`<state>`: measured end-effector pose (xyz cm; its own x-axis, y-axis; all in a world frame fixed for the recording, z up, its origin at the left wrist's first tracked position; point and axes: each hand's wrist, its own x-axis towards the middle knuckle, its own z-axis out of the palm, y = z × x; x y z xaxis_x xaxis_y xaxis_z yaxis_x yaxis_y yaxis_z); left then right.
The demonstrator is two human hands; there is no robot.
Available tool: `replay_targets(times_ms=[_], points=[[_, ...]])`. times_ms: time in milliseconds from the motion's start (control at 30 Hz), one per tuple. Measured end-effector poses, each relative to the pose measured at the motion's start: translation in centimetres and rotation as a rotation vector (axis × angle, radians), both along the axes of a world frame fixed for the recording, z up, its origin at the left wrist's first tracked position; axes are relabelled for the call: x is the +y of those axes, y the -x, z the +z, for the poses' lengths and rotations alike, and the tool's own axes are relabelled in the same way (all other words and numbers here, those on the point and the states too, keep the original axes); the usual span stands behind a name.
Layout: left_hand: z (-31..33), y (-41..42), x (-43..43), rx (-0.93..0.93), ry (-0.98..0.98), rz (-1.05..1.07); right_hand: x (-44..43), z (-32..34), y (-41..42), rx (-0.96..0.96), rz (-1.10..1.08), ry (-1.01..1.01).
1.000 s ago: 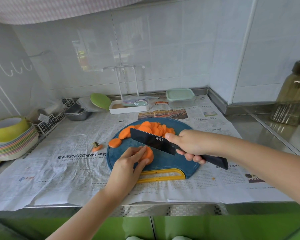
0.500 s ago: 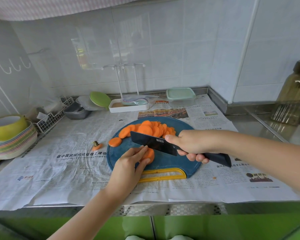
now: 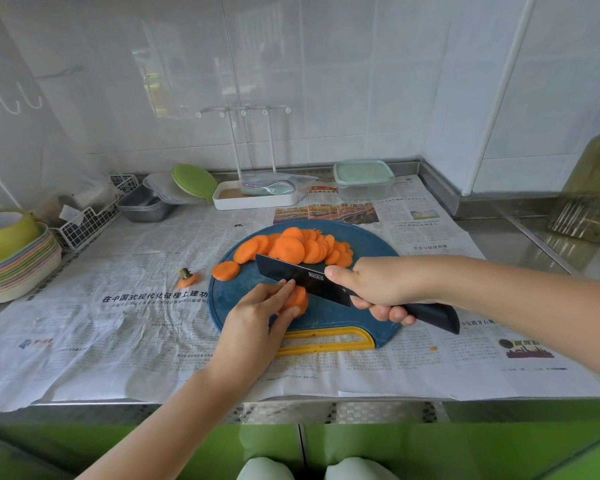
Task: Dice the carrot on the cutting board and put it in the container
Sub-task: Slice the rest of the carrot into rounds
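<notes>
A round blue cutting board with a yellow handle lies on newspaper. Several orange carrot slices are piled at its far side, and one slice lies apart on the left. My left hand holds the short remaining carrot piece against the board between thumb and fingers. My right hand grips the handle of a black knife. The blade lies across the board just behind the carrot piece, next to my left fingertips. A clear container with a pale green lid stands at the back.
The cut-off carrot top lies on the newspaper left of the board. A white tray with a rack, a green lid, metal tins, a wire basket and stacked bowls line the back and left. A jar stands at right.
The knife has stayed beside the carrot piece, shifting only slightly. My left hand still holds the piece, and its fingertips now sit a little closer to the blade.
</notes>
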<state>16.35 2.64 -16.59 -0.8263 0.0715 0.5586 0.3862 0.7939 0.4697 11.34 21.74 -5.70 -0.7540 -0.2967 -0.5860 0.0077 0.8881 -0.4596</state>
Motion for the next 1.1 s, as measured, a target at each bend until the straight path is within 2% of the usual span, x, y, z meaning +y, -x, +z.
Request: replay_targets(times_ms=[300, 500, 700, 1100], points=[[-0.1, 0.0, 0.1, 0.01, -0.025, -0.002, -0.5, -2.8, 0.3, 0.021, -0.017, 0.033], [0.3, -0.4, 0.1, -0.02, -0.02, 0.025, 0.7, -3.1, 1.1, -0.095, -0.105, 0.162], [0.4, -0.4, 0.0, -0.028, -0.068, 0.018, 0.3, -2.4, 0.7, -0.02, -0.037, 0.149], [0.5, -0.4, 0.1, -0.041, -0.042, 0.04, 0.6, 1.1, -0.2, 0.051, -0.005, 0.106]])
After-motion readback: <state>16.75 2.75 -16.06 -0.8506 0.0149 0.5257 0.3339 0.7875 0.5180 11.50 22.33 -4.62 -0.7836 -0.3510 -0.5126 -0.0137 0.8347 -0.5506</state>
